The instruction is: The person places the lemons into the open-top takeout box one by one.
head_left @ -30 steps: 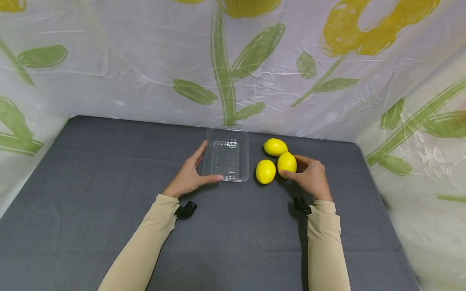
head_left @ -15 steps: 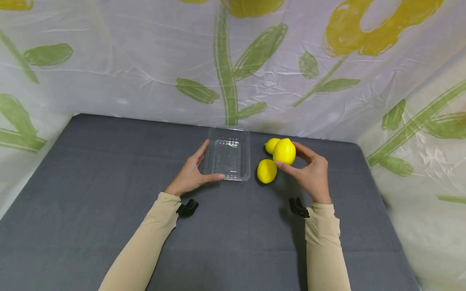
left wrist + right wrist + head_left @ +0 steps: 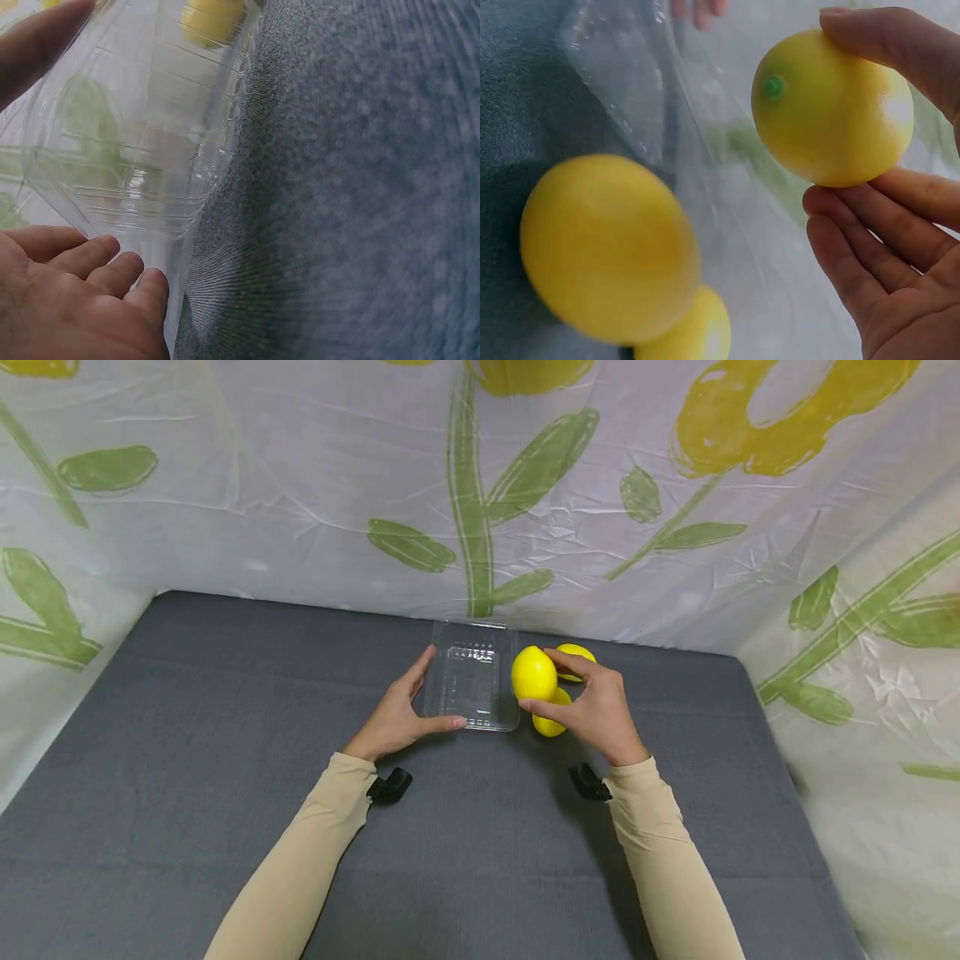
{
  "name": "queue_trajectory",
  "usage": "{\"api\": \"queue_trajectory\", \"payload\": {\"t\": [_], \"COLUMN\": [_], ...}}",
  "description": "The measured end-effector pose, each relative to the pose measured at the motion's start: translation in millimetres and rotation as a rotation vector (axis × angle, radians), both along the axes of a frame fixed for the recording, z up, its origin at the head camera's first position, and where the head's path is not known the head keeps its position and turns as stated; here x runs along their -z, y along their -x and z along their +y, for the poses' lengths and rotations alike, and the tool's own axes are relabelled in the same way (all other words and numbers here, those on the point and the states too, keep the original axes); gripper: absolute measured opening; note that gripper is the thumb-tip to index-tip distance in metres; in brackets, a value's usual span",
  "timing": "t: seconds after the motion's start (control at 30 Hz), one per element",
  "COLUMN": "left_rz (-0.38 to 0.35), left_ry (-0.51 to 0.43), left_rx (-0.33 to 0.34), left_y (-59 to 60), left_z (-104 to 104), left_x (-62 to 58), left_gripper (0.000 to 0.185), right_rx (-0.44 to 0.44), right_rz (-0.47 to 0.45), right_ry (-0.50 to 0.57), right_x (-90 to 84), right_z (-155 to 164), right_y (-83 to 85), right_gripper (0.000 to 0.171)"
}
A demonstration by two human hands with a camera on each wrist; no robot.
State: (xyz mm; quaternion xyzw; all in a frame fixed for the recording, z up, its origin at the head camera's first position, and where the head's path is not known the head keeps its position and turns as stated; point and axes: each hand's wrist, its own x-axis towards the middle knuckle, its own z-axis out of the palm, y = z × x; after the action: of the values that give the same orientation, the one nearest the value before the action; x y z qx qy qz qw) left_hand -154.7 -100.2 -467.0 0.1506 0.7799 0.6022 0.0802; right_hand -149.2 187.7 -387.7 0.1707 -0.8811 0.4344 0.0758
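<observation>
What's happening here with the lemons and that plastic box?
A person in beige sleeves works at a grey cloth-covered table. The right hand holds one round yellow lemon in its fingertips, lifted beside the right edge of a clear rectangular plastic tray. The left hand grips the tray's near left corner, thumb along the front edge. The tray holds nothing yet. Two other yellow lemons lie on the table just right of the tray, partly hidden behind the right hand.

No legible text, labels, brands, numbers or signs. Clear plastic tray (image 3: 471, 683): embossed ribs only, no readable marking. Lemons: unmarked. Backdrop sheet: floral print, wordless.
</observation>
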Motion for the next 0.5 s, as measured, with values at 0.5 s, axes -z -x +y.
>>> {"api": "queue_trajectory", "payload": {"t": [0.5], "left_rz": [-0.036], "left_ry": [0.015], "left_rx": [-0.001], "left_y": [-1.2], "left_z": [2], "left_x": [-1.5], "left_gripper": [0.119], "right_rx": [-0.266], "right_rz": [-0.103], "right_ry": [-0.356], "right_x": [2.1], "right_z": [-44], "right_y": [42.9], "right_gripper": [0.074]}}
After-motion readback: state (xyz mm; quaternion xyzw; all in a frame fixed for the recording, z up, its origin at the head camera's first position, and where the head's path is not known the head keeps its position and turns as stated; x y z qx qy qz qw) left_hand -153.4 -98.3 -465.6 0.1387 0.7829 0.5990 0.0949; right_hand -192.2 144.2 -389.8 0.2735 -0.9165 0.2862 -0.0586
